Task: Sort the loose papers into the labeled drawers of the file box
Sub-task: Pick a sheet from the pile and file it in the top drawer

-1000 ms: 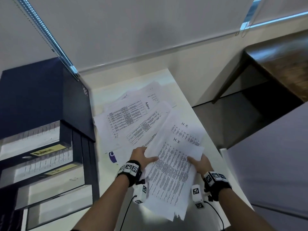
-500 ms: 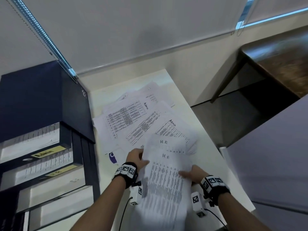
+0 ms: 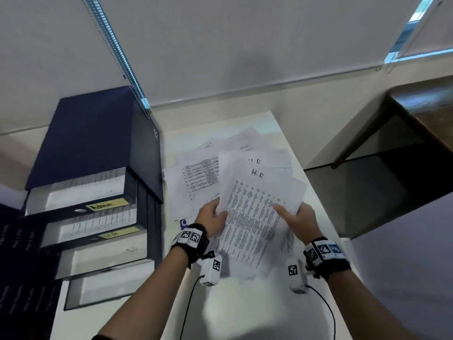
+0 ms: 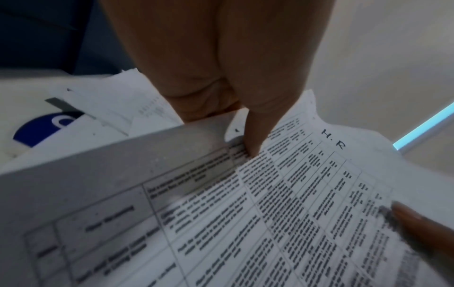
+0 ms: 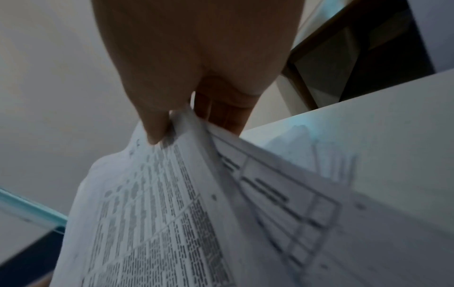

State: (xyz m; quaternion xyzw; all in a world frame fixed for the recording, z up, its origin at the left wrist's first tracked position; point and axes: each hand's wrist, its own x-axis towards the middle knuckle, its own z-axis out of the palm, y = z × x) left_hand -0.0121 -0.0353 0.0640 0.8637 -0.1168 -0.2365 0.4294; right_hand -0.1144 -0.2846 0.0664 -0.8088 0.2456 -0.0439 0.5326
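Observation:
I hold a small stack of printed sheets marked "H.R" [image 3: 255, 207] above the white table, tilted towards me. My left hand [image 3: 213, 214] grips the stack's left edge, thumb on top [image 4: 253, 136]. My right hand [image 3: 297, 217] pinches the right edge between thumb [image 5: 154, 128] and the fingers beneath. More loose papers [image 3: 196, 177] lie spread on the table behind the stack. The dark blue file box [image 3: 98, 148] stands at the left, with a yellow "Admin" label [image 3: 103, 206] on the top drawer and an "H.R" label [image 3: 115, 233] on the drawer below; both hold sheets.
Two lower drawers [image 3: 103, 258] of the file box stick out towards me. The white table [image 3: 245, 310] ends just right of my right hand. Beyond it are a dark floor and a dark wooden table [image 3: 421, 111]. A wall runs behind the table.
Both hands have raised the H.R stack and turned it more upright, moving it away from me over the loose papers. The camera view has also shifted.

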